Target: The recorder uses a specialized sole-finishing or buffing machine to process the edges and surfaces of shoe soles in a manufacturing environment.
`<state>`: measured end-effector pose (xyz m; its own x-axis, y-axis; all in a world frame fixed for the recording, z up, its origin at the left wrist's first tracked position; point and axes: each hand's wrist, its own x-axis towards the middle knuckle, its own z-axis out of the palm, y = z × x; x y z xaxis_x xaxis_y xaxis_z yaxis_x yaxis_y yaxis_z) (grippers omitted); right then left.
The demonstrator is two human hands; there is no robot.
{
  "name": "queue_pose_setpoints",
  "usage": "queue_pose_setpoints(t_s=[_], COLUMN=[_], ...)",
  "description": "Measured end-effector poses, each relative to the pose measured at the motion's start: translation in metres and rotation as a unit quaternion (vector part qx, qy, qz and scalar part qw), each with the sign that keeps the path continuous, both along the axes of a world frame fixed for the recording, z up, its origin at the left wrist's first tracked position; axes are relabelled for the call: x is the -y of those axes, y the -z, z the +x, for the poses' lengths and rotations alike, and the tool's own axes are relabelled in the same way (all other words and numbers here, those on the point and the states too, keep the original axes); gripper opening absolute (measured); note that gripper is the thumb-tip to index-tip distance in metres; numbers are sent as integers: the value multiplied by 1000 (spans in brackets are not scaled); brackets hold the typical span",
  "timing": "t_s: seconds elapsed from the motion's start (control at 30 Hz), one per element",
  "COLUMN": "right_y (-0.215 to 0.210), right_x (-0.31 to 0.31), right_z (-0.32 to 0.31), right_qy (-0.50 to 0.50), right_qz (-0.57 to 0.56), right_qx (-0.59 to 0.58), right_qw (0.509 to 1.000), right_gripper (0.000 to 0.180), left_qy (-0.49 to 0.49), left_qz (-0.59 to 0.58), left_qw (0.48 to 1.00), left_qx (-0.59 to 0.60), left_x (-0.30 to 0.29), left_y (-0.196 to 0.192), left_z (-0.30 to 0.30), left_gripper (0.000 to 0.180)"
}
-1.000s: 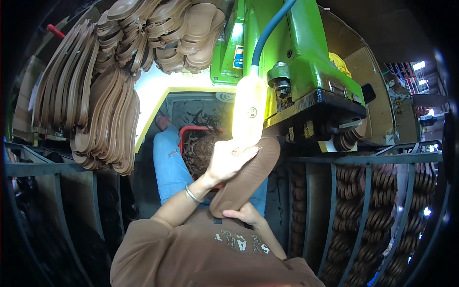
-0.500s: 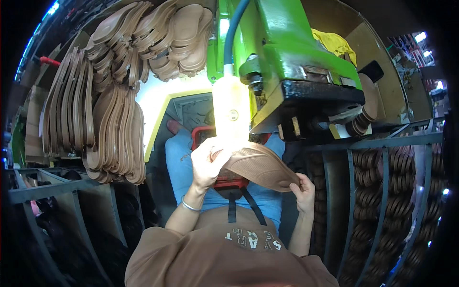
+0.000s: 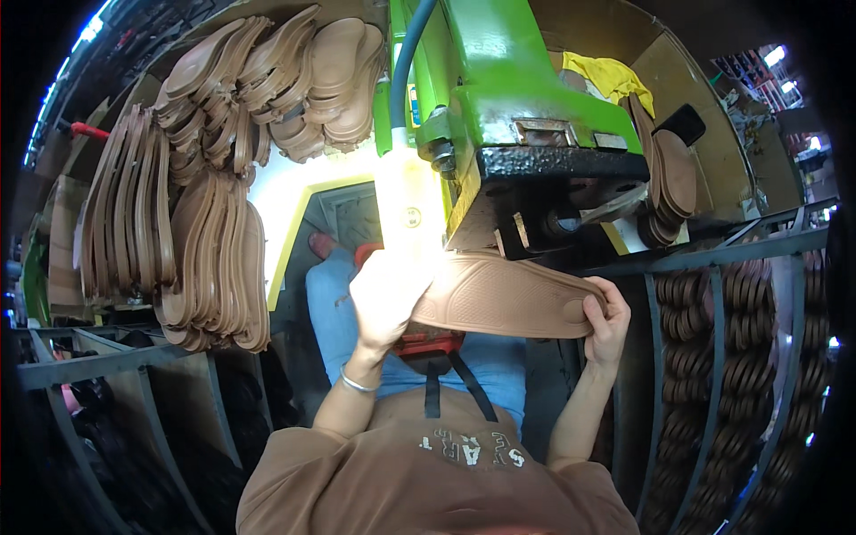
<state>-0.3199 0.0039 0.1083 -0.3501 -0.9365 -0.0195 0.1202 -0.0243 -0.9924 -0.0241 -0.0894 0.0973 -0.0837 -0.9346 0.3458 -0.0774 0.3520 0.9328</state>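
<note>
A brown shoe sole (image 3: 513,299) with a textured face spans the space between my two hands, just below the front of a green machine (image 3: 544,98). My left hand (image 3: 383,299) grips its left end beneath a bright work lamp (image 3: 412,201), whose glare washes out some of the fingers. At the other end, my right hand (image 3: 607,323) pinches the rounded tip between thumb and fingers. The sole lies nearly level, its patterned side toward me.
Several stacks of brown soles (image 3: 214,259) stand to the left, and more soles (image 3: 673,183) lie right of the machine by a yellow cloth (image 3: 611,76). Metal racks (image 3: 713,357) filled with soles flank me at right. A red seat (image 3: 428,343) shows between my legs.
The sole has shifted right and turned closer to level. My right hand has moved right and up with its end, while my left hand keeps hold near the lamp.
</note>
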Motion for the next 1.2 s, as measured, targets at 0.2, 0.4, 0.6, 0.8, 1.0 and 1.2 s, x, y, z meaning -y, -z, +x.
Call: queue_pose_setpoints(t_s=[0.2, 0.4, 0.6, 0.8, 1.0, 1.2], right_y=[-13, -7, 28, 44, 34, 67], right_x=[22, -4, -59, 20, 157, 241], right_z=[34, 26, -54, -1, 11, 35], right_qy=[-73, -61, 191, 137, 195, 139], right_qz=[-14, 21, 32, 31, -40, -25], right_qx=[-113, -159, 76, 257, 324, 334], right_qw=[991, 985, 978, 956, 925, 932], right_gripper=[23, 22, 31, 30, 29, 34], left_qy=[10, 55, -116, -250, -201, -236], left_qz=[54, 104, 4, -213, 129, -220], left_qw=[990, 993, 992, 857, 955, 905], left_qx=[129, -20, -39, 397, 175, 278], left_x=[1, -2, 90, 203, 188, 121], left_y=[-35, -1, -14, -59, -67, -85], left_z=[25, 32, 47, 18, -28, 38], left_gripper=[19, 12, 12, 40, 43, 37])
